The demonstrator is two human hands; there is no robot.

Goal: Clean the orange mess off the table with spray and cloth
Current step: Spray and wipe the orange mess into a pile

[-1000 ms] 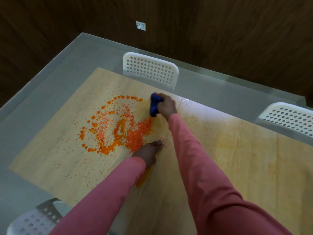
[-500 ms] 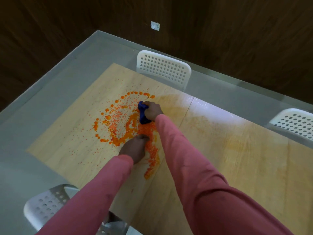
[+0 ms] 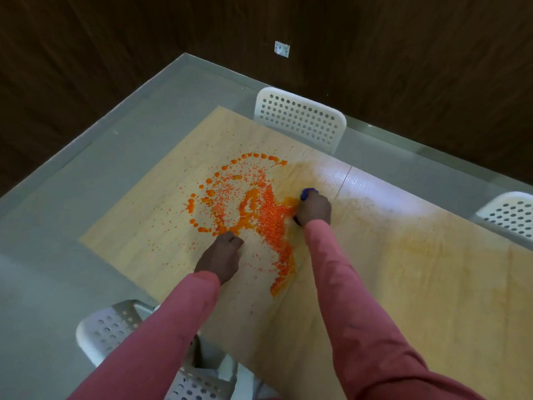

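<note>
The orange mess (image 3: 259, 209), a ring of blobs and many small bits, covers the left part of the light wooden table (image 3: 403, 284). A dense orange streak runs from it toward the near edge. My right hand (image 3: 314, 207) grips the blue cloth (image 3: 307, 193) and presses it on the table at the mess's right edge. Most of the cloth is hidden under the hand. My left hand (image 3: 222, 255) rests on the table beside the mess's near edge, fingers curled and holding nothing. No spray bottle is in view.
White perforated chairs stand at the far side (image 3: 300, 119), at the right edge (image 3: 510, 215) and at the near left (image 3: 109, 330). A faint orange smear tints the table's right half. Grey floor and a dark wooden wall surround the table.
My right hand has drawn the cloth from the far side of the mess back to its right edge, dragging orange bits into a streak. The left hand stays on the table, fingers now curled.
</note>
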